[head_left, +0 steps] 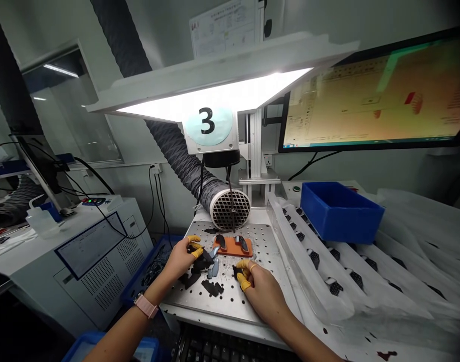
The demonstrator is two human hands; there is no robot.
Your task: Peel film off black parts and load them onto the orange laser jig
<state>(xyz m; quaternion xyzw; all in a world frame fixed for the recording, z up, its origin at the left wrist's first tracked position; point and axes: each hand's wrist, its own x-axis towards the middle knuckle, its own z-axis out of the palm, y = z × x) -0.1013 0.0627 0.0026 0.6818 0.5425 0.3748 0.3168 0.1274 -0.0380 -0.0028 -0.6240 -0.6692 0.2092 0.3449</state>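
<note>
My left hand (180, 259), with yellow finger cots, curls its thumb and fingertips around a dark piece at a pile of thin black pieces (194, 279); the grip is partly lost against the pile. Between the thumb and fingers of my right hand (258, 281), also in yellow cots, is a small black part (236, 271). Just beyond both hands lies an orange fixture block (233, 247) carrying two black textured parts (241, 243). A few grey-blue pieces (215, 268) lie beside the pile, on the perforated metal plate (260, 311).
An extraction hose with a grille (230, 210) opens behind the fixture, below a lit lamp panel (222, 98). On the right, a blue bin (341, 213) stands by white foam sheeting (301, 271) holding rows of black parts. A keyboard (226, 349) sits under the plate's front edge.
</note>
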